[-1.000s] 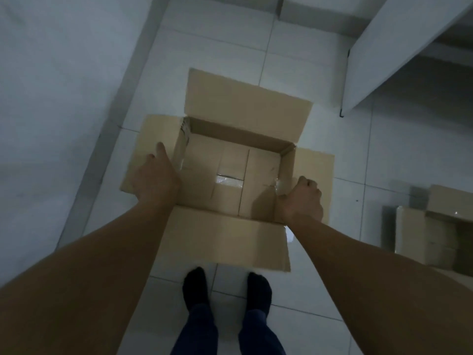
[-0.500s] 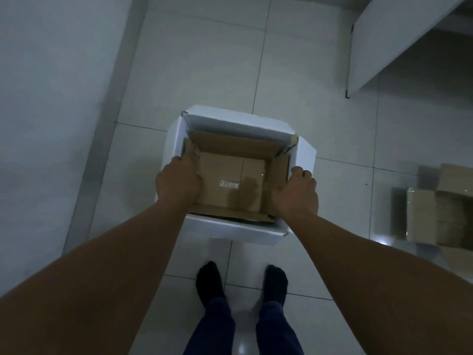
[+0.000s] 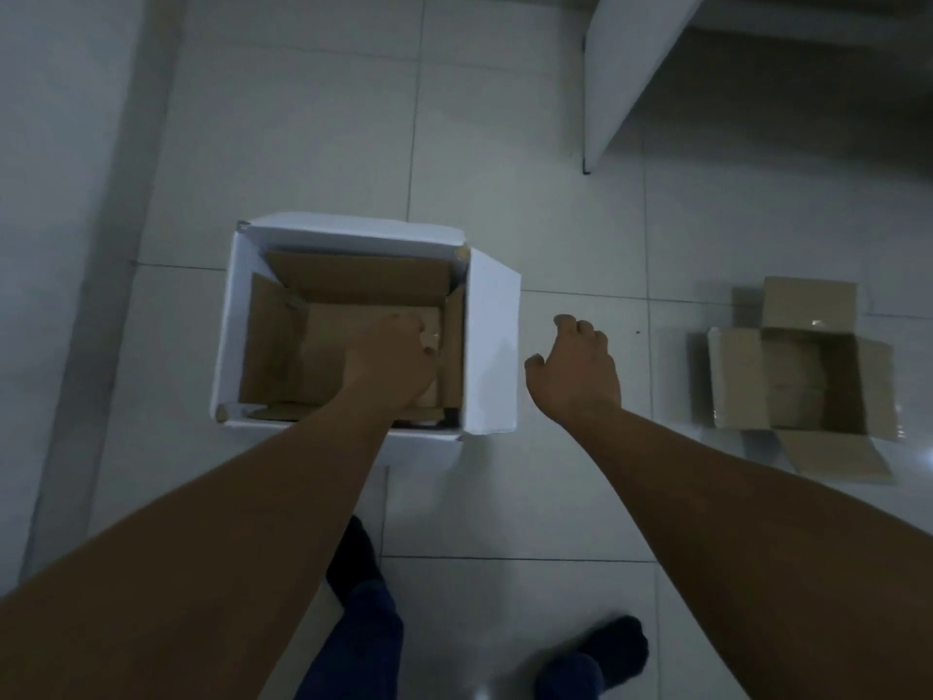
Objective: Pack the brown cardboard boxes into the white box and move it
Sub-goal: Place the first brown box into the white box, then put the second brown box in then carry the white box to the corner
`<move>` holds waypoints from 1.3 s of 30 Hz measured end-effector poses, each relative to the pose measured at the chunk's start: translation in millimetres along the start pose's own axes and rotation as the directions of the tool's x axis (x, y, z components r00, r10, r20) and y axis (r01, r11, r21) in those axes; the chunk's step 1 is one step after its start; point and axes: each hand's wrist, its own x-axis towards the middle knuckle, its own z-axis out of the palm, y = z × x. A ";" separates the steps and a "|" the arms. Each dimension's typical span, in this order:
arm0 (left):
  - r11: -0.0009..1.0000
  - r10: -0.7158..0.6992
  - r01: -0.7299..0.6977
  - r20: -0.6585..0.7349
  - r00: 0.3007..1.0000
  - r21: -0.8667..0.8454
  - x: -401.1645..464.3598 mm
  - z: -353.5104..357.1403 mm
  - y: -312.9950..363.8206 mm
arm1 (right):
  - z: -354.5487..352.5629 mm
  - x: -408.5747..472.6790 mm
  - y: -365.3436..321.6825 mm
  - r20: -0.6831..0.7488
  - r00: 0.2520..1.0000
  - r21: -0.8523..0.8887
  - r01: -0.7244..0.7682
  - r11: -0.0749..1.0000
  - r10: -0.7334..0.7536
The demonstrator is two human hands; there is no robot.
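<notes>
A white box (image 3: 492, 346) stands open on the tiled floor at centre left. An open brown cardboard box (image 3: 282, 336) sits nested inside it, flaps upright against the white walls. My left hand (image 3: 391, 368) reaches down into that brown box, fingers curled low against its bottom; whether it grips anything is hidden. My right hand (image 3: 575, 371) hovers over the floor just right of the white box, fingers loosely apart and holding nothing. A second brown cardboard box (image 3: 802, 381) lies open on the floor at the right, flaps spread.
A wall (image 3: 65, 245) runs along the left, close to the white box. A white panel (image 3: 626, 58) stands at the top right. My feet in dark socks (image 3: 601, 654) are near the bottom edge. Bare tiles lie between the two boxes.
The brown box has sunk fully into the white box. My right hand has left its rim and moved right. My left hand has gone down inside. My right foot has stepped right.
</notes>
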 end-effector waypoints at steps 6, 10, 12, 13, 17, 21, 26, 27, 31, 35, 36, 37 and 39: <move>0.997 -0.050 0.048 -0.045 0.998 -0.059 -28.5 38.4 119.6 | -50.0 -3.2 128.9 0.014 0.998 -0.059 0.056 0.997 -0.055; 0.997 -0.040 0.043 -0.050 0.998 0.061 -54.6 65.5 207.6 | -85.7 0.0 220.8 0.003 0.997 -0.101 0.072 0.992 -0.072; 0.996 -0.046 0.049 -0.033 0.998 0.078 -63.2 76.5 247.7 | -99.5 2.9 259.3 -0.012 0.997 -0.126 0.069 0.990 -0.071; 0.996 -0.045 0.047 -0.028 0.999 0.073 -66.5 83.0 268.9 | -106.9 4.1 278.6 -0.016 0.998 -0.139 0.060 0.988 -0.063; 0.996 0.012 -0.011 -0.002 1.000 0.091 -67.1 106.9 343.8 | -127.1 12.7 346.1 -0.025 1.000 -0.167 -0.003 0.986 -0.001; 0.989 0.052 -0.059 0.053 0.997 0.134 -49.0 132.5 398.1 | -133.2 29.7 398.5 0.001 0.998 -0.136 -0.058 0.989 0.058; 0.986 0.070 -0.082 0.089 0.994 0.143 -11.0 166.5 452.8 | -131.8 65.6 462.3 0.023 0.995 -0.106 -0.096 0.990 0.099; 0.986 0.070 -0.084 0.097 0.993 0.146 -2.0 174.6 462.9 | -131.0 74.6 476.1 0.024 0.994 -0.097 -0.105 0.990 0.108; 0.982 0.072 -0.092 0.124 0.990 0.165 35.5 214.1 502.3 | -121.9 111.6 532.0 0.017 0.987 -0.088 -0.160 0.983 0.162; 0.978 0.089 -0.116 0.155 0.984 0.172 70.6 266.8 540.4 | -99.8 147.3 590.9 0.005 0.971 -0.093 -0.239 0.967 0.240; 0.978 0.086 -0.114 0.162 0.983 0.175 78.5 281.8 549.4 | -93.4 156.1 606.4 0.007 0.967 -0.105 -0.252 0.962 0.255; 0.978 0.080 -0.110 0.165 0.983 0.179 86.1 297.4 557.9 | -86.6 165.8 621.7 0.011 0.964 -0.120 -0.261 0.958 0.264; 0.977 0.069 -0.099 0.161 0.985 0.190 101.5 330.3 573.9 | -72.2 186.8 652.4 0.014 0.962 -0.147 -0.268 0.952 0.273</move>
